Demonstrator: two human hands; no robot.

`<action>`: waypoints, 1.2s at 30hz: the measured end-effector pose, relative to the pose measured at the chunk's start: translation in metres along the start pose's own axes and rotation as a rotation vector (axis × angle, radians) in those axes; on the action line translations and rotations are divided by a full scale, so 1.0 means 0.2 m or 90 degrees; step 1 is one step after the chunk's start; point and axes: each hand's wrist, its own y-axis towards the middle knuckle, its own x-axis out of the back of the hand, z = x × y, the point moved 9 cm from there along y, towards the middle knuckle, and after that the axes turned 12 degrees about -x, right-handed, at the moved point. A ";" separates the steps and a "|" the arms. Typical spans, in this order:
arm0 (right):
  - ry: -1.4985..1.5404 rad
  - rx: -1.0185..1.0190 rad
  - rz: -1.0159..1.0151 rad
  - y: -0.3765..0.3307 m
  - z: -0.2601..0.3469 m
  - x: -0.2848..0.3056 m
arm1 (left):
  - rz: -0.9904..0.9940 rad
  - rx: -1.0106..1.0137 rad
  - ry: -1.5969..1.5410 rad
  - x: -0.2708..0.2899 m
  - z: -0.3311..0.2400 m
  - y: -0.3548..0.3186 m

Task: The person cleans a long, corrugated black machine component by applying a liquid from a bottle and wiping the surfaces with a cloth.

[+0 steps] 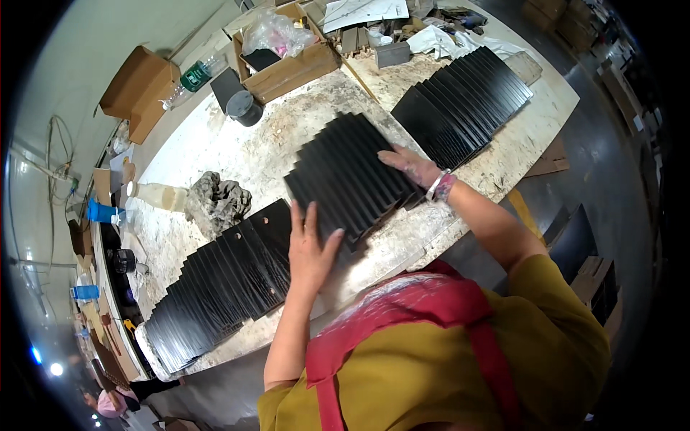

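in the head view, a fanned row of thin black sheets (352,176), flat and matte with straight edges stepped like shingles, is seen at the middle of the desk (215,147), whose pale top is rough and crusted with dried residue. the left hand (310,248) is laid open, fingers spread, on the near edge of this row, and the right hand (413,165) is pressed flat and open on its right side; nothing is gripped. a second fanned stack (215,287), some sheets pierced by small round holes, lies near left, its far-left end lost in the bent rim. a third stack (463,104) lies far right. a crumpled grey rag (217,201), a dark round tub (244,108) and an open cardboard box (287,61) holding clear plastic are seen further off. the near desk edge is hidden by the person's red apron.
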 end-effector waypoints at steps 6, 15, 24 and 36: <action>-0.298 -0.053 -0.198 -0.12 0.14 0.26 | 0.088 -0.062 0.165 -0.04 -0.12 0.19; -0.554 -0.073 -0.412 -0.20 0.19 0.44 | -0.015 -0.226 0.060 -0.06 0.05 0.65; -0.590 0.051 -0.519 -0.22 0.25 0.47 | 0.209 -0.309 0.279 -0.48 -0.14 0.85; -0.638 0.206 -0.524 -0.30 0.37 0.44 | 0.248 -0.344 0.246 -0.65 -0.29 0.92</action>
